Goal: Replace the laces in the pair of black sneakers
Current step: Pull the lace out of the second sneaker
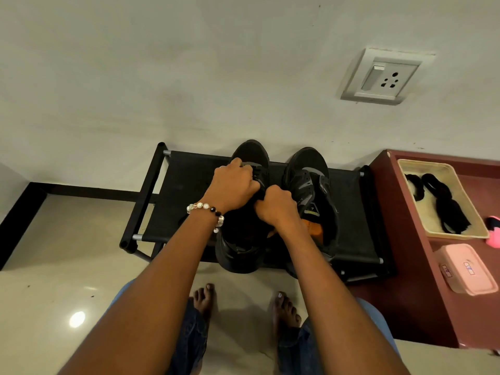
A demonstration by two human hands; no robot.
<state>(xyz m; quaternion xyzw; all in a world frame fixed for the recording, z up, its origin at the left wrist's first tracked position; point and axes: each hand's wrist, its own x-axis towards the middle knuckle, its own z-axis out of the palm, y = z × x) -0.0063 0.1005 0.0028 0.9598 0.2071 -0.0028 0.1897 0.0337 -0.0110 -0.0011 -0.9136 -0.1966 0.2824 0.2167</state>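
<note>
Black left sneaker (244,212) is gripped by curled left hand (234,185) and right hand (276,204); laces, judged, should draw out evenly, shoe steadied on rack (184,182).

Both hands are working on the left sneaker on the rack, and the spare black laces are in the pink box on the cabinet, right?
Not quite. The head view shows the laces lying in the beige tray, not the pink box, which is closed. The rest holds: left hand and right hand both grip the left sneaker on the rack.
</note>
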